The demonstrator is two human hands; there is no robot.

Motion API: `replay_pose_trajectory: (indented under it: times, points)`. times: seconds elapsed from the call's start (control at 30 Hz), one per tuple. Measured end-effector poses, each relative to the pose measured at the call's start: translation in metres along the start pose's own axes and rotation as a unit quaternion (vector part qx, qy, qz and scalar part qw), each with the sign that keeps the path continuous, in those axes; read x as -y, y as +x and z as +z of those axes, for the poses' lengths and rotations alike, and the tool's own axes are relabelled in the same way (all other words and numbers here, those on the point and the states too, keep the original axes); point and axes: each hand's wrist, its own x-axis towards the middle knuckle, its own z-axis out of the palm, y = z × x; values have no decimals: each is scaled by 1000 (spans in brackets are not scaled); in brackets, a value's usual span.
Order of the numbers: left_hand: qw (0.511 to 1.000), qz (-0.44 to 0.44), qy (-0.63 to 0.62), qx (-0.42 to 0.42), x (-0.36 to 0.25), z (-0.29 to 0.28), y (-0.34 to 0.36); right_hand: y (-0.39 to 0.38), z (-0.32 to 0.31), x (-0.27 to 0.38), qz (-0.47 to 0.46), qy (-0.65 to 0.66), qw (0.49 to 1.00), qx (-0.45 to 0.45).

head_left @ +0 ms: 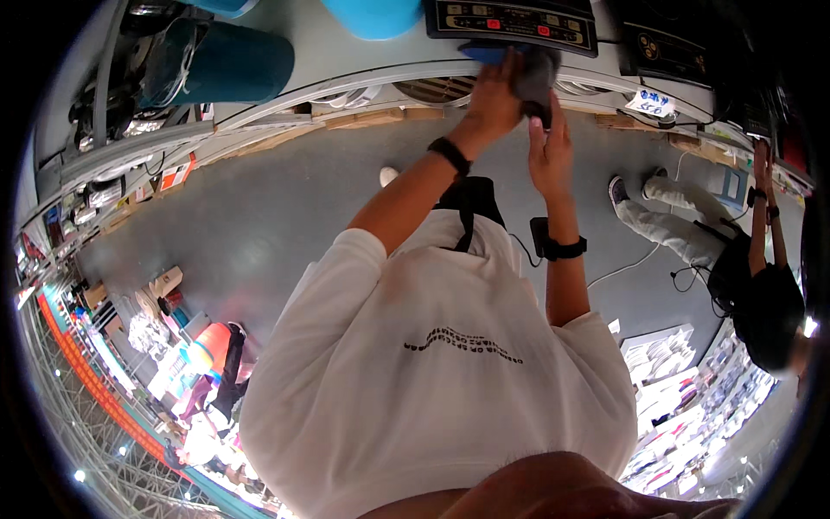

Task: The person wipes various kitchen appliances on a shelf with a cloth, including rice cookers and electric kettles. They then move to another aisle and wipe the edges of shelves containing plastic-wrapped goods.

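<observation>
one blue tub [376,16] sits beside a black control panel [510,24] near both hands [495,93] [551,154].

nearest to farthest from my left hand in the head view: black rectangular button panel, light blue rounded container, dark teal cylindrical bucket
From your left hand:
1. Black panel, just beyond it
2. Light blue container, beyond and left
3. Dark teal bucket, farthest left

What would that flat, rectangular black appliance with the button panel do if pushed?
The black appliance looks stiff, given its crisp, straight edges. Being rectangular, it probably won't roll, and its broad, flat shape suggests it would slide before tipping.
</observation>
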Motion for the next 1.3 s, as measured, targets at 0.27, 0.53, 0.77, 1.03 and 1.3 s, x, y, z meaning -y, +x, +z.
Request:
replay_pose_trajectory:
  times: [0.27, 0.53, 0.77, 1.03, 1.3]
  points:
    - [996, 29, 44, 78, -40, 8, 39, 21, -43, -41, 144, 58, 988, -23]
    - [998, 20, 58, 15, 36, -55, -39, 30, 56, -7, -133, -248, 957, 72]
    - [997, -59, 44, -23, 124, -154, -111, 18, 178, 54, -195, -236, 944, 120]
    - [989, -62, 132, -9, 191, -242, -203, 0, 273, 170, -99, -182, 967, 148]
    - [979, -189, 14, -80, 261, -326, -270, -15, 324, 237, -124, 84, 984, 91]
